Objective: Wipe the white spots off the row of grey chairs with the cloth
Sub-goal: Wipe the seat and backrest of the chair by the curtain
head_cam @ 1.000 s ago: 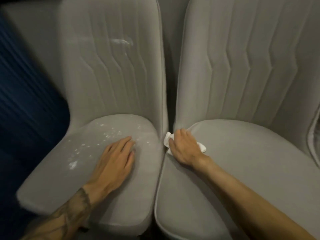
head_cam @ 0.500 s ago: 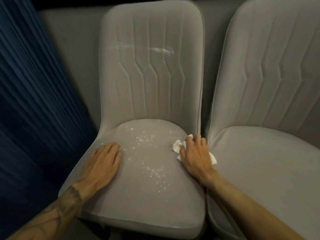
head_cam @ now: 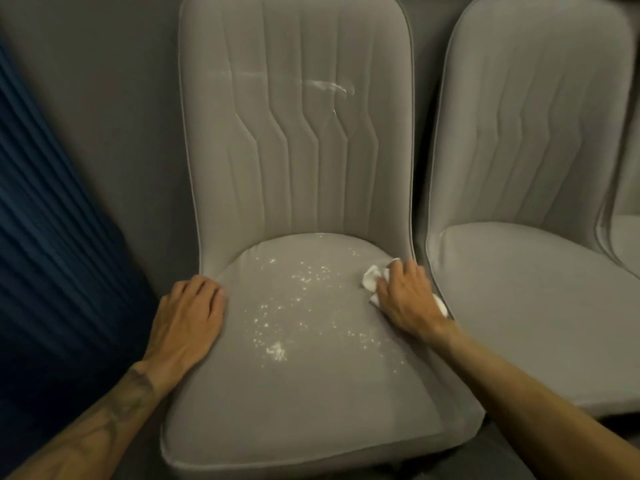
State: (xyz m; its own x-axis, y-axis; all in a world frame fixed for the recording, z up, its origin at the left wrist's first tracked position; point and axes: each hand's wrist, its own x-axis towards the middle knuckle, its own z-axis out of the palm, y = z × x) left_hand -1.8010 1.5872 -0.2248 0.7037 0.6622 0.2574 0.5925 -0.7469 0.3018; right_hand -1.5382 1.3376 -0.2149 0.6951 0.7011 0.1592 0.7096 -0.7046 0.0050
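A grey padded chair [head_cam: 298,403] fills the middle of the view. White spots [head_cam: 294,306] are scattered over the middle of its seat, with a denser clump toward the front. A white smear [head_cam: 327,86] marks the upper backrest. My right hand [head_cam: 408,299] presses a crumpled white cloth [head_cam: 370,280] onto the seat's back right corner, just right of the spots. My left hand [head_cam: 188,323] lies flat on the seat's left edge, fingers apart, holding nothing.
A second grey chair [head_cam: 540,306] stands close on the right, with the edge of a third chair [head_cam: 627,237] beyond it. A dark blue pleated curtain [head_cam: 52,237] hangs at the left. A grey wall [head_cam: 104,98] is behind the chairs.
The view has swung left from the right chair to the spotted one. My right hand with the cloth crossed from the gap onto the spotted seat. My left hand slid to the seat's left edge.
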